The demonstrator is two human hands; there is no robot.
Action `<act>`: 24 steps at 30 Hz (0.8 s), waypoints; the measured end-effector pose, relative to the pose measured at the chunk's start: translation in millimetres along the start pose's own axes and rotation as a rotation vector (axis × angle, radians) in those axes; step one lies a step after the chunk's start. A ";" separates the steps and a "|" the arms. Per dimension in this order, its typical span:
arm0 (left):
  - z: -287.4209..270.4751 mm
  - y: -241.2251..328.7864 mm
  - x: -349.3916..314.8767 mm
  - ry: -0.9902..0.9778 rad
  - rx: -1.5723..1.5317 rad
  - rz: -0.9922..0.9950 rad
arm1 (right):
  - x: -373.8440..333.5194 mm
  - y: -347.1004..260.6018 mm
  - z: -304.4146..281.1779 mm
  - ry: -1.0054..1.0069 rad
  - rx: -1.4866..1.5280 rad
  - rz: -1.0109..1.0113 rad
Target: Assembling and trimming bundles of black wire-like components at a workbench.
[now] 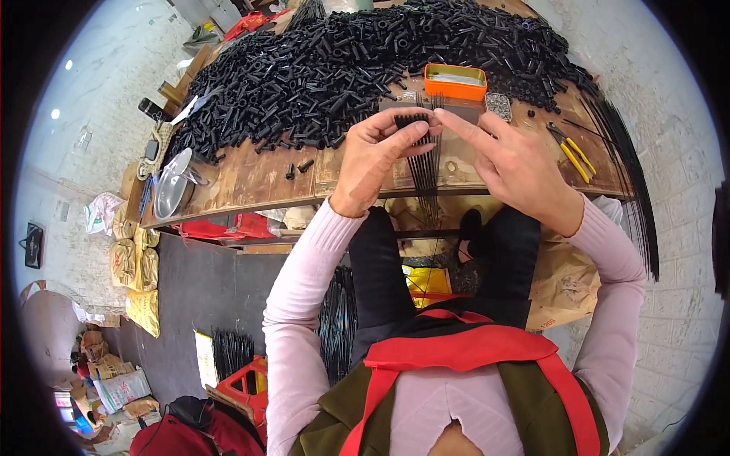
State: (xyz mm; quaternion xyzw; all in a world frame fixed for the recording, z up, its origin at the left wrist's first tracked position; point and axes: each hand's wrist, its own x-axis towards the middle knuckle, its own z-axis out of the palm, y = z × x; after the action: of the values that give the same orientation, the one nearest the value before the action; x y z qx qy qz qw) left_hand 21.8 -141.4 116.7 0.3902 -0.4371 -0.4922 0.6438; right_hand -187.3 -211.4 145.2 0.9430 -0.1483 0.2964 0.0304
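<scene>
My left hand (pixel 374 154) is closed round a fan of thin black rods (pixel 423 171), held over the table's near edge. Their blunt upper ends stand side by side between thumb and fingers, and their long ends hang toward my lap. My right hand (pixel 518 161) comes in from the right, its long finger reaching to the rod ends beside my left fingertips. The other right fingers are bent in; anything pinched at the tip is too small to make out. Behind the hands, more thin rods (pixel 437 100) lie near a flat grey plate (pixel 465 112).
A huge heap of short black tubes (pixel 327 68) covers the table's back. Around it are an orange box (pixel 456 82), a tray of small metal parts (pixel 498 106), yellow-handled pliers (pixel 574 156), a metal bowl (pixel 175 190) and long black rods (pixel 635 178). Sacks (pixel 137 266) stand left.
</scene>
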 end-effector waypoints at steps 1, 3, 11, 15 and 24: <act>-0.2 0.3 -0.1 0.000 -0.001 0.004 | 0.1 0.4 0.3 -0.014 0.008 -0.005; -1.5 -0.8 0.9 0.002 -0.007 0.007 | 0.1 1.8 0.1 -0.039 0.001 -0.003; -2.1 0.1 1.8 -0.007 0.012 0.000 | 4.5 2.6 -9.5 -0.110 -0.025 -0.016; -2.5 -1.2 3.1 -0.001 0.018 0.009 | 1.1 15.5 -10.8 -0.080 -0.067 -0.074; -1.6 -2.9 1.2 -0.049 0.048 -0.034 | 15.2 25.6 -26.7 0.118 -0.124 -0.303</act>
State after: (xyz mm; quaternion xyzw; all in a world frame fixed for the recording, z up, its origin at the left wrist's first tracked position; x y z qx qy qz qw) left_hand 22.6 -143.0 113.7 0.4005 -0.4579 -0.5019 0.6148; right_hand -197.7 -235.9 174.9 0.9318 -0.0207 0.3336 0.1416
